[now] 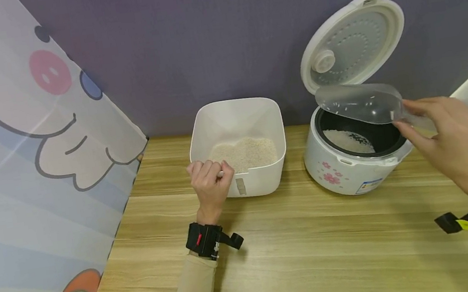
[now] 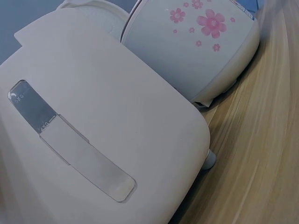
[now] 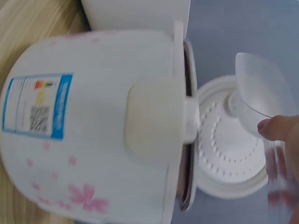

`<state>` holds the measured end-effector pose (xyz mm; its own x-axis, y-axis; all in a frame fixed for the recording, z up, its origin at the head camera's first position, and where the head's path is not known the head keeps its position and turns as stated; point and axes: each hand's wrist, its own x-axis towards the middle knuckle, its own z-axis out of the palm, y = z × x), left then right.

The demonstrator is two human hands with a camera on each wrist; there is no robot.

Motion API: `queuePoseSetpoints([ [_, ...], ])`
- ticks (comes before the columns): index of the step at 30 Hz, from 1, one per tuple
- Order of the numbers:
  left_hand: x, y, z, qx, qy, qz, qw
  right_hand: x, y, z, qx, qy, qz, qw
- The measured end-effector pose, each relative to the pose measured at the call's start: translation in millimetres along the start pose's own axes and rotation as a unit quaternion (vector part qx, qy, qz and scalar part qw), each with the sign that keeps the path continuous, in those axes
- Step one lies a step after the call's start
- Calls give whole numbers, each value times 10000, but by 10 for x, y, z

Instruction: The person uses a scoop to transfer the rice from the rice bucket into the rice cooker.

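My right hand grips the handle of a clear plastic scoop, which hangs over the open rice cooker. No rice shows in the scoop. White rice lies in the cooker's dark inner pot. In the right wrist view, the thumb presses along the scoop near its handle. My left hand is curled over the front left rim of a white rice bin. Rice covers the bin's floor.
The cooker's lid stands raised against the dark wall. Bin and cooker stand side by side on the wooden table, a narrow gap between them. A cartoon-printed sheet borders the table on the left.
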<state>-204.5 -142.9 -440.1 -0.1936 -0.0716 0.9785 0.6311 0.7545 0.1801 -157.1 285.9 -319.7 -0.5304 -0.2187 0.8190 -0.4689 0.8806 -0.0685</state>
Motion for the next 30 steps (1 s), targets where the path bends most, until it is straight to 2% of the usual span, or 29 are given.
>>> queuePoseSetpoints([
  [9, 1, -22, 5, 16, 183, 114, 9998, 262, -297, 184, 552, -457, -434, 9965],
  [15, -11, -2, 11, 52, 234, 121, 9996, 413, -509, 333, 773, -548, -1071, 9897],
  [23, -21, 19, -5, 62, 361, 203, 9991, 653, -733, 499, 372, -766, -2208, 9716],
  [30, -66, 33, -37, 73, 672, 503, 9964, 713, -962, 658, -297, -894, -2595, 9611],
])
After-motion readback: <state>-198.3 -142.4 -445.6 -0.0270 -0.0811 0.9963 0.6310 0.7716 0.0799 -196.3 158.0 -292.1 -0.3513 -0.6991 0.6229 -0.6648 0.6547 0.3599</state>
